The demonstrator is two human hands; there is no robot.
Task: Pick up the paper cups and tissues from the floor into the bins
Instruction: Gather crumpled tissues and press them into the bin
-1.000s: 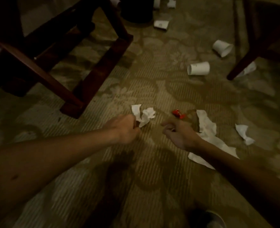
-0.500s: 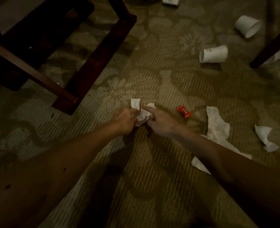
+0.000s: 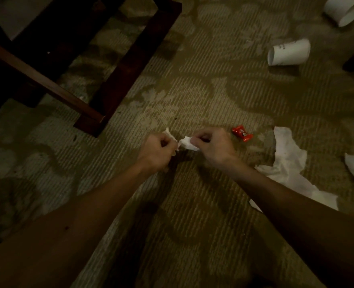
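- Left hand point(image 3: 157, 150): fingers curled, pinching one end of crumpled tissue point(image 3: 187, 143), low over carpet floor point(image 3: 192, 215).
- Right hand point(image 3: 213, 146): clamped on other end of it. Judged: balling it up for easy carry.
- Beside right hand: red wrapper point(image 3: 242, 135), large tissue point(image 3: 286, 163) on floor.
- Far right: tipped paper cup point(image 3: 288, 52).
- Bins: not in view.

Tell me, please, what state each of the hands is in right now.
Left hand: closed, pinching one end of the crumpled tissue.
Right hand: closed, pinching the other end of it.
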